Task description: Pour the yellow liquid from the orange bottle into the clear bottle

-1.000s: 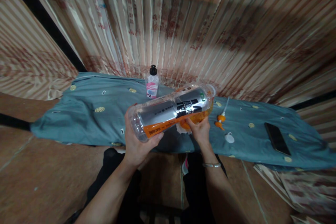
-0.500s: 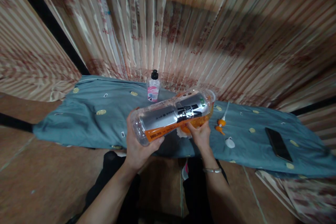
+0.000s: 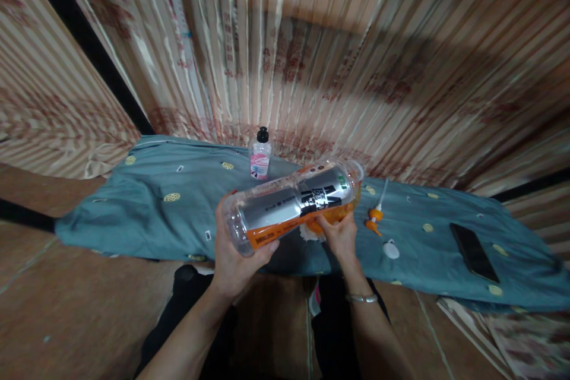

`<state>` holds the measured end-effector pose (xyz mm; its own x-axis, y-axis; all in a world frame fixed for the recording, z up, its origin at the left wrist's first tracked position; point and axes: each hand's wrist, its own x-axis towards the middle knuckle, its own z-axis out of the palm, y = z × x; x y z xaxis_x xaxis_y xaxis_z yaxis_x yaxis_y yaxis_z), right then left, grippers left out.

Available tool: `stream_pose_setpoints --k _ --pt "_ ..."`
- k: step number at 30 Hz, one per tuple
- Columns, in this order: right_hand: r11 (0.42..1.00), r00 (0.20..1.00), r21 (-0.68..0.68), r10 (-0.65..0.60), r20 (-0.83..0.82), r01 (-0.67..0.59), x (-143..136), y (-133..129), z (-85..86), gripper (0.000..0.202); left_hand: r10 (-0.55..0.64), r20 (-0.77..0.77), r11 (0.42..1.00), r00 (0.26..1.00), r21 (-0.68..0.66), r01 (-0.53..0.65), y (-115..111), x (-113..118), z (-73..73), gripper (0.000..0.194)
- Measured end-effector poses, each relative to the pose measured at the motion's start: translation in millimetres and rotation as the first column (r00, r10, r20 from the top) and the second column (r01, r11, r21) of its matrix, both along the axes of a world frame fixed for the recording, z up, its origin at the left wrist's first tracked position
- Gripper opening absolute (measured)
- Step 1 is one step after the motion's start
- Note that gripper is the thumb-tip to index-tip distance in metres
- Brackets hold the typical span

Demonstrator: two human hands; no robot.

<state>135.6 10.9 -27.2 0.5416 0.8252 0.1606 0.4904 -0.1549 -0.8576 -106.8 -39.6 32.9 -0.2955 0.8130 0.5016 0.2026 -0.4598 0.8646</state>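
A large clear plastic bottle (image 3: 276, 208) with a silver and orange label lies tilted across my view, its neck toward the right. Wrapped round its base end is my left hand (image 3: 236, 261). Beneath the neck end, my right hand (image 3: 341, 237) is closed on an orange bottle (image 3: 317, 225), mostly hidden by the larger one. White, ragged-edged material (image 3: 307, 234) shows next to the orange bottle. The mouths of both bottles cannot be made out clearly. Right of my right hand, an orange pump head (image 3: 374, 218) with a clear tube lies on the teal cloth (image 3: 178, 219).
A small clear bottle (image 3: 260, 157) with a black cap and pink label stands behind the large bottle. A white round cap (image 3: 391, 250) and a black phone (image 3: 474, 252) lie to the right. A pleated curtain (image 3: 312, 71) hangs behind; dark posts stand at the sides.
The whole scene sits slightly lower in view as the camera has shifted. Both hands keep their hold, and the large bottle's tilt is nearly the same.
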Motion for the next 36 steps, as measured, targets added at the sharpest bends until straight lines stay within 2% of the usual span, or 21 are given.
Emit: stream_pose_setpoints --k 13,20,27,36 --pt "0.999 1.000 0.039 0.022 0.001 -0.022 3.1 -2.3 1.1 0.091 0.006 -0.037 1.000 0.999 0.015 -0.006 -0.3 -0.4 1.3 0.093" --pt "1.000 1.000 -0.019 -0.003 0.023 0.004 2.6 -1.1 0.7 0.101 0.011 -0.008 1.000 1.000 0.015 -0.011 -1.2 1.4 2.6 0.092" --pt "0.999 0.996 0.029 -0.019 0.086 0.017 4.5 0.5 -5.5 0.089 0.028 -0.028 0.999 0.999 0.020 -0.027 -1.1 -0.8 4.1 0.090" --pt "0.998 0.995 0.058 -0.016 0.096 0.011 7.9 -1.2 -4.2 0.087 -0.027 0.016 0.999 1.000 -0.036 0.028 -3.3 -0.7 1.5 0.096"
